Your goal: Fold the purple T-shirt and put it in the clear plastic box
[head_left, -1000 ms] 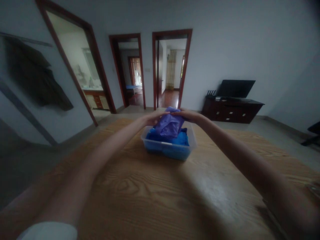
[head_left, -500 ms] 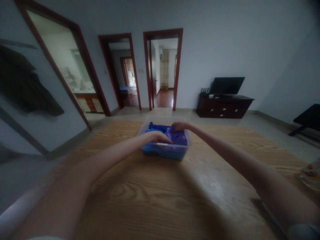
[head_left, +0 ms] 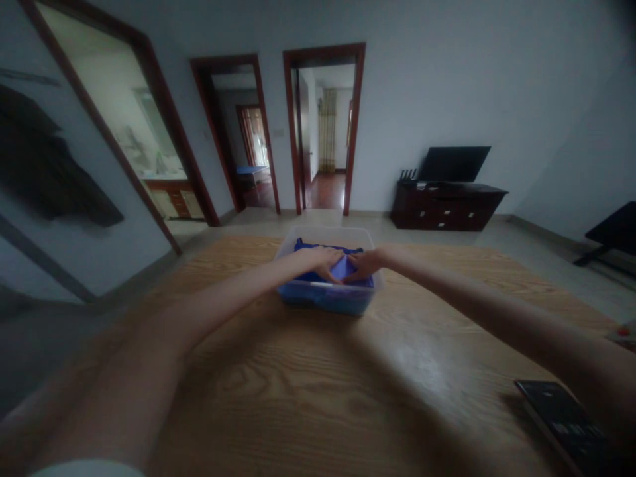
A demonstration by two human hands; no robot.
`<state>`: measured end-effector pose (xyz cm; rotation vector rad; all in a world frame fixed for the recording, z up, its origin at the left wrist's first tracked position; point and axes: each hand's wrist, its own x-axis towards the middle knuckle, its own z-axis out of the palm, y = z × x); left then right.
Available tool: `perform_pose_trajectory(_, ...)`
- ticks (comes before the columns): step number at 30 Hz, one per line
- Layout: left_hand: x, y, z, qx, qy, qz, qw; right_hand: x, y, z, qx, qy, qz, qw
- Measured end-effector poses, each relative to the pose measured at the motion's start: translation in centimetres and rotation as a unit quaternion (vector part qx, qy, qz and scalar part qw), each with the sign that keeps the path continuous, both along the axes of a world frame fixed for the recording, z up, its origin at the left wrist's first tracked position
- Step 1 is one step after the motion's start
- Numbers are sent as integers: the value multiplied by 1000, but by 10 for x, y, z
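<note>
A clear plastic box (head_left: 328, 235) stands on the wooden table (head_left: 318, 371), far from me. It holds blue cloth (head_left: 325, 297) with a purple cloth (head_left: 342, 268) on top. Both my arms reach out to it. My left hand (head_left: 324, 260) lies flat on the left part of the purple cloth, fingers pressing down. My right hand (head_left: 365, 264) presses on its right part, fingertips close to the left hand's. Neither hand visibly grips the cloth.
A dark flat device (head_left: 561, 417) lies at the table's near right edge. Beyond the table are two open doorways (head_left: 322, 132), a dark TV cabinet (head_left: 444, 205) with a screen, and a dark garment (head_left: 50, 172) hanging on the left wall.
The purple cloth, held up above the box a second ago, now lies inside it. Both hands came down and together, pressing on it. The view turned, bringing the dark device into sight.
</note>
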<state>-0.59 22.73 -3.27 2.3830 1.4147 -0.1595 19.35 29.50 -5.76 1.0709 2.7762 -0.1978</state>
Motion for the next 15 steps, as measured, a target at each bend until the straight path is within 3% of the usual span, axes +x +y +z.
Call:
perform_pose_trajectory(4,-7,-2,-33,-35,3,-6,999,-2,-11,-22,17,-51,-22,998)
perform_pose_trajectory(6,-11,0,-39,-38,-4,-9,999,-3,-16,-27,26,-59,-24,998)
perform_pose_trajectory(12,-44,11,-7,-10,-19,20,1000,1,-23,-23,37,-82,-28,996)
perform_pose_trajectory(15,-66,-1,-9,6,15,78,997,7,-31,-20,38,-91,-20,995)
